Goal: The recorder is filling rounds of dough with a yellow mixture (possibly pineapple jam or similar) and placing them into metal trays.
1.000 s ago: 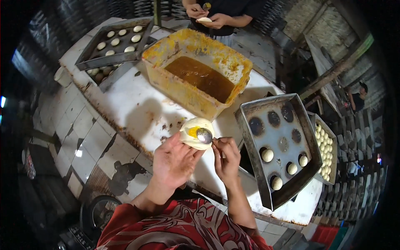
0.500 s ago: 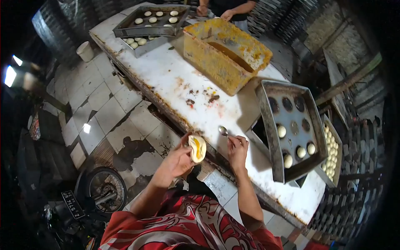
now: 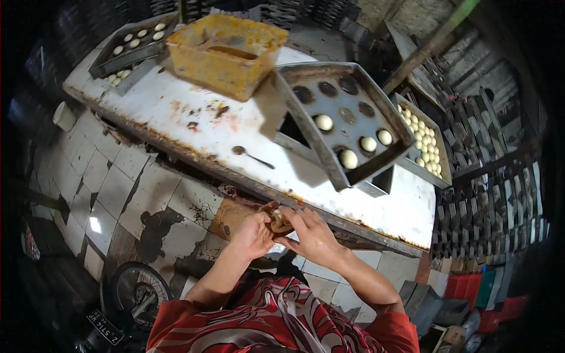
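Note:
Close in front of me, just off the table's near edge, my left hand [image 3: 252,235] is closed around a small piece of filled dough [image 3: 279,222]. My right hand [image 3: 313,236] has its fingers bent over the top of the same dough and presses at its rim. Fingers cover most of the dough, and its filling does not show. A metal spoon [image 3: 252,156] lies on the white tabletop [image 3: 203,144], apart from both hands. To its right, a deep metal tray [image 3: 313,130] rests tilted on another tray, with several round dough balls [image 3: 368,144] in it.
A large yellow-stained tub [image 3: 215,76] stands at the table's back. Stacked trays [image 3: 136,54] with dough balls are at the far left, and a fuller tray [image 3: 442,154] is at the right. A white bucket [image 3: 63,116] and a motorcycle wheel [image 3: 140,294] are on the left floor.
My right hand has let go of the spoon on the table and come to the dough. The dough's yellow filling showed before. My view has swung right; another person's hands have left it.

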`<state>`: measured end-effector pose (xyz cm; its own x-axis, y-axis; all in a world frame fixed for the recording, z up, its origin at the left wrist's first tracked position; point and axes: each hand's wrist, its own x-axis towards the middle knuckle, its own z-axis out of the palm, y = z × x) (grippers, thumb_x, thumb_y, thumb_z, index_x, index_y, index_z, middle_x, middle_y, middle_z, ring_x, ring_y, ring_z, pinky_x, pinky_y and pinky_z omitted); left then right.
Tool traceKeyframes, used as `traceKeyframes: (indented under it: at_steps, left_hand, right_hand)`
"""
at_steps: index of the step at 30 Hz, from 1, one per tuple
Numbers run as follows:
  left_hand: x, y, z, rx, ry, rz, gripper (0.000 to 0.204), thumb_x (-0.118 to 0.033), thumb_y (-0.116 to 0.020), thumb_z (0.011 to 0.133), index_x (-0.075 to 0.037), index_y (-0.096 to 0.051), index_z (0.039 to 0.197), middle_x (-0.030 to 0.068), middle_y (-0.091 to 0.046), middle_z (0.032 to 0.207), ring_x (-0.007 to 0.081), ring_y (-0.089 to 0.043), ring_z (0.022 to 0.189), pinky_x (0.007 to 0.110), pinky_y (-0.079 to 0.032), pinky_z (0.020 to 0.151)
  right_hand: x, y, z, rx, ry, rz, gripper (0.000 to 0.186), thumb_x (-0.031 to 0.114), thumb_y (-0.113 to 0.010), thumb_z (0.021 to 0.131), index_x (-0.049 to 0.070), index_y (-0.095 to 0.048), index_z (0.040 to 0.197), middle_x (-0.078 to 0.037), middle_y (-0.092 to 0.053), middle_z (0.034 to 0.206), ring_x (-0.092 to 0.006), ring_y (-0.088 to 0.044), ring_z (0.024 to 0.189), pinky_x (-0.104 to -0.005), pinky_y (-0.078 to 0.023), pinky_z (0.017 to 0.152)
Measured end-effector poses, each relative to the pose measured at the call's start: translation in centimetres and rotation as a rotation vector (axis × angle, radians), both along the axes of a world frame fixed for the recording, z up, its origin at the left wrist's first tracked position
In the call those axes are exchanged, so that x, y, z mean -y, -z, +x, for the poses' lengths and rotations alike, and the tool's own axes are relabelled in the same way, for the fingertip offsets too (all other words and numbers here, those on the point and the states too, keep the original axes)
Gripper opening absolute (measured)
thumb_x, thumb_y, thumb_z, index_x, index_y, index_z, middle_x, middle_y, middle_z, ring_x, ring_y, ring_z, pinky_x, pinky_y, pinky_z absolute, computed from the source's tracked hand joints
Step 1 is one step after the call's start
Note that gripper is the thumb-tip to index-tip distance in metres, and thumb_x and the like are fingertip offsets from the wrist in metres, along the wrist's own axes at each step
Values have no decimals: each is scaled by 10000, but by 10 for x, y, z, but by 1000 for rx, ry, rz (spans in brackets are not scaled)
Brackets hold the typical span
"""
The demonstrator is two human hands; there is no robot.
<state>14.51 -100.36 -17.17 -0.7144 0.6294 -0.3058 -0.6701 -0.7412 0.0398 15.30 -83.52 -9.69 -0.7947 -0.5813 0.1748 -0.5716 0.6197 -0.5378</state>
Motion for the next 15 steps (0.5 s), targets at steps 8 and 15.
traceKeyframes:
  at_steps: [8, 15]
  left_hand:
    - [-191, -23, 4, -477, 224, -469, 365, -129, -449, 911, -38, -413, 1263, 82, -502, 1181, 196, -502, 1106, 372, -395, 964]
    - [-335, -21, 0, -316, 266, -297, 281, -244, -393, 980, -44, -500, 1145, 91, -567, 1100, 204, -585, 953, 363, -487, 846]
  right_hand:
    - [-191, -8, 23, 28, 272, -240, 147, -52, -584, 779, -48, -502, 900, -184, -428, 985, -357, -561, 861, -408, -485, 650]
    - [-316, -11, 51, -195, 416, -241, 188, 36, -648, 774, -38, -544, 912, -196, -469, 1126, -382, -505, 999, -418, -464, 771]
